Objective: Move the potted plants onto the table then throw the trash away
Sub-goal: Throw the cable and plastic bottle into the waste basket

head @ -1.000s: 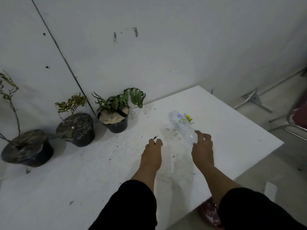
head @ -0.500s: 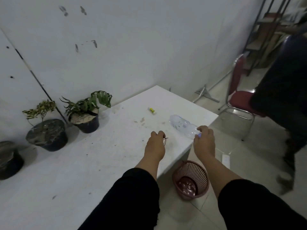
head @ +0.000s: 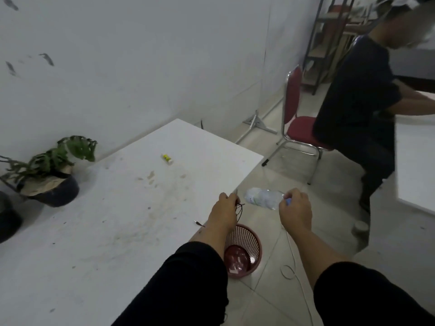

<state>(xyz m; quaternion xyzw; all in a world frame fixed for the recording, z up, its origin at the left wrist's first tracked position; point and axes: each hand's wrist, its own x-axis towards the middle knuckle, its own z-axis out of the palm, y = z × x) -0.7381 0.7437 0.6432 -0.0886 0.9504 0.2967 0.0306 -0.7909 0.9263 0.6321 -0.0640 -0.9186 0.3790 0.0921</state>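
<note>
My right hand (head: 295, 211) grips a clear plastic bottle (head: 263, 198) by its blue cap end, held in the air past the table's right edge. My left hand (head: 223, 212) pinches thin dark twigs (head: 239, 208) at that same edge. A pink mesh waste basket (head: 244, 250) stands on the floor below and between my hands. On the white table (head: 117, 220), a green-leaved potted plant (head: 49, 175) sits at the far left by the wall, and a second dark pot (head: 8, 220) is cut off by the frame. A small yellow tube (head: 167, 158) lies on the table.
A red chair (head: 299, 128) stands on the tiled floor to the right, and a person in dark clothes (head: 360, 109) sits there at another white table (head: 416, 165). A white cable (head: 294, 267) trails on the floor. A metal shelf stands at the back right.
The view has swung to the right. Both hands moved off the table surface toward its right edge, carrying the bottle and twigs out over the floor above the basket.
</note>
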